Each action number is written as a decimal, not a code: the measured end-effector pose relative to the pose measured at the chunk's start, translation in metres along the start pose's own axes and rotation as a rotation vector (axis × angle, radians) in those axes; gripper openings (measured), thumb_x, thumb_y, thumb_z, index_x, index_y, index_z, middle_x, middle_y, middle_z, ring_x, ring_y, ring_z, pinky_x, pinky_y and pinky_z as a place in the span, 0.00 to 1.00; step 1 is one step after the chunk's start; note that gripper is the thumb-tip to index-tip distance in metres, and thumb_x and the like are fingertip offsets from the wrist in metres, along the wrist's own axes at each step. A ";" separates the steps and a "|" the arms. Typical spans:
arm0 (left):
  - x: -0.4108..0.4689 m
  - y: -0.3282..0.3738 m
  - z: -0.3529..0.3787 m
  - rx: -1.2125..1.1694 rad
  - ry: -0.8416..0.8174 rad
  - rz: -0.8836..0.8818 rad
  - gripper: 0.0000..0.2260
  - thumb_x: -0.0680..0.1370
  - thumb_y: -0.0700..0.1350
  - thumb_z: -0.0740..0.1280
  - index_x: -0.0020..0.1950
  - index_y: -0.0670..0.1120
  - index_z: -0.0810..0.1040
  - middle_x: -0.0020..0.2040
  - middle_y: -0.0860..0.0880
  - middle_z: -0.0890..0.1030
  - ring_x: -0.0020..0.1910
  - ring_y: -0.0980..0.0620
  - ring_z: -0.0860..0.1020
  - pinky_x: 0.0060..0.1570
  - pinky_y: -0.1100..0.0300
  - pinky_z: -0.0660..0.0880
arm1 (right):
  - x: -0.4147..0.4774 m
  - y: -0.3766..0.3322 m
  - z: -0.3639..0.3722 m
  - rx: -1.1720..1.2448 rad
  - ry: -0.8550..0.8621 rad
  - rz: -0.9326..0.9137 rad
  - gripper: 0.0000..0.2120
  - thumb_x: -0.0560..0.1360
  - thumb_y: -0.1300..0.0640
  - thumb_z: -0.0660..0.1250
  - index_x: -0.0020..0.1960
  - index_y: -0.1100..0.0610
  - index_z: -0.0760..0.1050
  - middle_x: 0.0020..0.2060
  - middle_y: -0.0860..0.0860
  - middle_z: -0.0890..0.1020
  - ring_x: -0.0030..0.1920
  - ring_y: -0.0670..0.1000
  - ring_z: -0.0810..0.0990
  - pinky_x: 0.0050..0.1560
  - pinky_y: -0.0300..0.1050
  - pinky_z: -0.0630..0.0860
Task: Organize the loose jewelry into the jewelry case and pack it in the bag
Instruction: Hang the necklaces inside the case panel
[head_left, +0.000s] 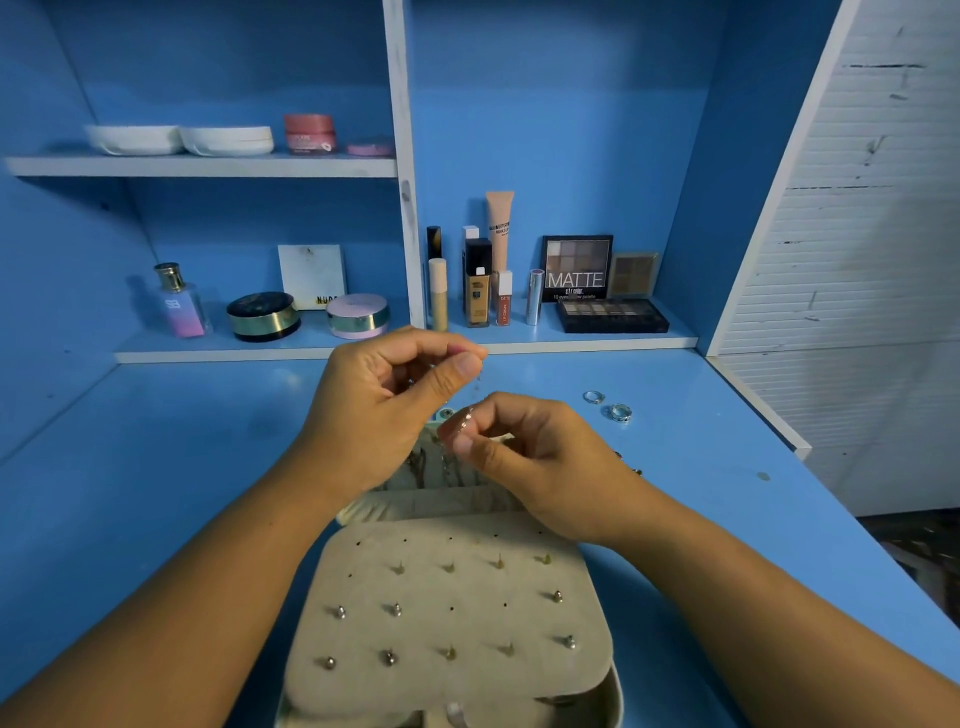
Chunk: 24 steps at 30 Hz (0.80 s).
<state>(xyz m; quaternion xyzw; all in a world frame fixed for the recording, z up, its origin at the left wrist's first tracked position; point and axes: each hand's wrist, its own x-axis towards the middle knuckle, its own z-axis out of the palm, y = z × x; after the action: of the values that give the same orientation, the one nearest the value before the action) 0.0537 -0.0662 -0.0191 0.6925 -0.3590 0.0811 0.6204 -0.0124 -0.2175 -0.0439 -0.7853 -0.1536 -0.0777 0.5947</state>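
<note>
Chain (478, 383) hangs thin between my two grips: left hand (384, 400) pinches its top, right hand (530, 457) pinches its lower end, above the open jewelry case (447, 587) on the surface (156, 467).

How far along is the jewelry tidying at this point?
Partly done. Many studs already sit in the earring panel of the open jewelry case. Right now the left hand and right hand pinch a fine chain above the case. Two rings lie loose on the desk to the right, and no bag is in view, so packing is still ahead.
</note>
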 end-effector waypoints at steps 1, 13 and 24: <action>0.000 0.001 0.001 -0.015 0.002 -0.009 0.06 0.71 0.47 0.69 0.47 0.52 0.82 0.42 0.58 0.85 0.42 0.59 0.82 0.43 0.69 0.77 | 0.000 0.000 -0.001 0.056 0.004 0.012 0.05 0.78 0.59 0.63 0.45 0.57 0.76 0.43 0.53 0.83 0.44 0.54 0.80 0.48 0.43 0.77; 0.003 -0.020 -0.014 0.172 -0.083 -0.181 0.10 0.72 0.41 0.74 0.49 0.54 0.82 0.38 0.57 0.80 0.35 0.48 0.74 0.42 0.65 0.77 | 0.008 -0.001 -0.018 0.260 0.344 0.119 0.05 0.79 0.58 0.61 0.46 0.57 0.74 0.28 0.46 0.70 0.31 0.45 0.68 0.40 0.41 0.71; 0.007 -0.019 -0.011 -0.317 0.005 -0.521 0.13 0.82 0.47 0.59 0.40 0.45 0.74 0.37 0.49 0.82 0.46 0.50 0.82 0.48 0.56 0.77 | 0.011 0.010 -0.026 0.217 0.340 0.110 0.07 0.76 0.66 0.64 0.51 0.55 0.75 0.36 0.49 0.83 0.40 0.45 0.81 0.48 0.41 0.78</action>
<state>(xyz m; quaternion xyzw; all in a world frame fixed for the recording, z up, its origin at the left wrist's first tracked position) 0.0738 -0.0599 -0.0279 0.6556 -0.1761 -0.1359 0.7216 0.0029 -0.2429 -0.0428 -0.6995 -0.0154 -0.1593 0.6964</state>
